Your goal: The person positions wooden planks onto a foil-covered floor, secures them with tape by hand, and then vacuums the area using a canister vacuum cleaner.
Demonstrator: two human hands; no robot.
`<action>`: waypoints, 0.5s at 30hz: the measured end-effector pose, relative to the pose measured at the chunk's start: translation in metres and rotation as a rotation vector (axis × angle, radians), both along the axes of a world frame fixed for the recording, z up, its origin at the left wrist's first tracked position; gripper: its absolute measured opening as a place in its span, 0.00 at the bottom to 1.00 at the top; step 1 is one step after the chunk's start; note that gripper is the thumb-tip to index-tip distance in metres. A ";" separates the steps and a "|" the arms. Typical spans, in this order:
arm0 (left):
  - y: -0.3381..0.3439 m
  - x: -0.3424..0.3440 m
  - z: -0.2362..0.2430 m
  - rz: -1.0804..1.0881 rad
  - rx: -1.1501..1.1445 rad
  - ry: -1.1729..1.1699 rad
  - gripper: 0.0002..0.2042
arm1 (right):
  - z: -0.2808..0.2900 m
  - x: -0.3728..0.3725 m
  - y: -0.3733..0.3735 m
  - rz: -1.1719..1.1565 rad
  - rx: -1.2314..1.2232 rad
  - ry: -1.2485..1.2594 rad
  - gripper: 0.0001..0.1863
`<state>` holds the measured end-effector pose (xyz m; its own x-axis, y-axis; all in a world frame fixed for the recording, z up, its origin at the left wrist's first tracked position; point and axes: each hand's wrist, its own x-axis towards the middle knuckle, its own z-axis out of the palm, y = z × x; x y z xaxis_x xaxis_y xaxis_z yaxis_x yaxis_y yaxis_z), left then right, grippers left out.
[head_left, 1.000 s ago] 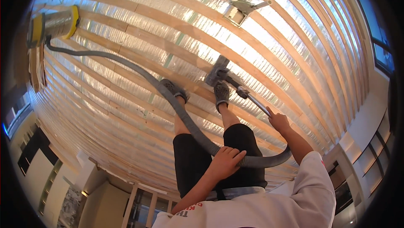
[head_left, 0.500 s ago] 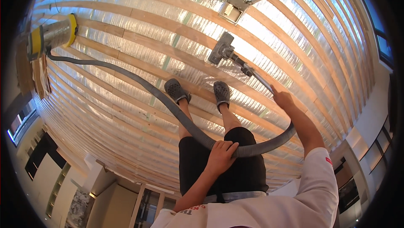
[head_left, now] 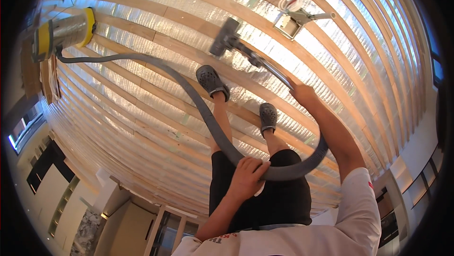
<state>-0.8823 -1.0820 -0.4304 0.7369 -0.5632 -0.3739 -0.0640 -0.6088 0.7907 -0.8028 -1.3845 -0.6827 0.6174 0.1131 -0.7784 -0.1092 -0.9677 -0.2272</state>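
My left hand [head_left: 247, 178] is wrapped round the grey ribbed vacuum hose [head_left: 206, 114] in front of my black shorts. Farther out, my right hand [head_left: 304, 94] grips the metal vacuum wand [head_left: 276, 75]. At the wand's far end, a dark floor nozzle [head_left: 225, 37] rests on the floor, lying across the wooden battens and silvery foil. The hose loops from my right side past my left hand and runs left to a yellow and silver canister vacuum [head_left: 66, 34]. The hose's join with the wand is hidden by my right forearm.
Wooden battens [head_left: 198, 26] run in rows over silvery foil. Past the nozzle lies an open box with a coiled white cable [head_left: 291, 3] and a short pipe. Cardboard-like sheets [head_left: 48, 82] stand by the canister. My feet, in grey clogs [head_left: 211, 81], are on the floor.
My right hand has moved left, carrying the wand; the nozzle has slid left and away from me. My left foot has stepped forward. My left hand stays on the hose.
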 end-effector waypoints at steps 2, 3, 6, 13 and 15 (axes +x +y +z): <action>0.040 0.031 0.001 0.020 0.071 -0.018 0.28 | -0.009 0.064 0.054 -0.018 0.035 -0.029 0.33; 0.059 0.052 0.001 0.027 0.102 -0.037 0.29 | -0.014 0.088 0.074 -0.024 0.027 -0.028 0.33; 0.111 0.101 -0.001 0.113 0.075 -0.045 0.30 | -0.024 0.152 0.131 -0.012 0.063 -0.068 0.33; 0.178 0.184 0.025 0.276 -0.020 -0.023 0.31 | -0.014 0.291 0.250 0.040 0.088 -0.080 0.32; 0.201 0.203 0.026 0.327 -0.016 -0.012 0.31 | -0.021 0.343 0.299 0.033 0.072 -0.047 0.32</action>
<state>-0.6795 -0.8806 -0.4042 0.8839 -0.3020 -0.3571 0.1234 -0.5859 0.8009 -0.4601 -1.0854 -0.7034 0.6484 0.1886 -0.7376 -0.0651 -0.9515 -0.3005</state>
